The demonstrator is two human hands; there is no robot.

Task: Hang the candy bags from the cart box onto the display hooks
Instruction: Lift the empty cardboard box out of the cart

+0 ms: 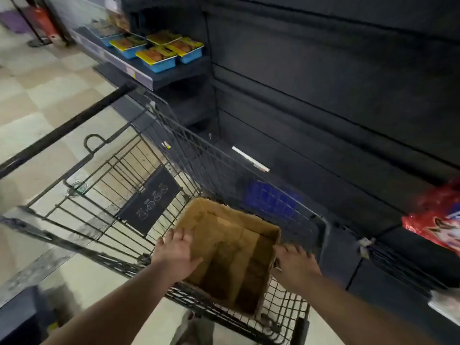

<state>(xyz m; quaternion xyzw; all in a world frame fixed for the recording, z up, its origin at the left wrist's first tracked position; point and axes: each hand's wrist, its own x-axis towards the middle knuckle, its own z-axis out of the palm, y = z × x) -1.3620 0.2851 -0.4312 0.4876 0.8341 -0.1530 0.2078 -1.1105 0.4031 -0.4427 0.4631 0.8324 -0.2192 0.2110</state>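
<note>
An open brown cardboard box (224, 235) stands in the wire shopping cart (154, 185); only its bare bottom shows inside. My left hand (178, 252) lies with spread fingers on the box's left rim. At the box's right wall is my right hand (295, 263), fingers extended, touching the outside. A red candy bag (438, 217) hangs at the right edge of view against the dark display wall. The hooks themselves are too dark to make out.
The black display panel (323, 83) fills the upper right. A shelf at top left carries several blue trays with yellow labels (159, 52). The cart's black handle bar (67, 128) crosses the left side over a tiled floor (32, 95).
</note>
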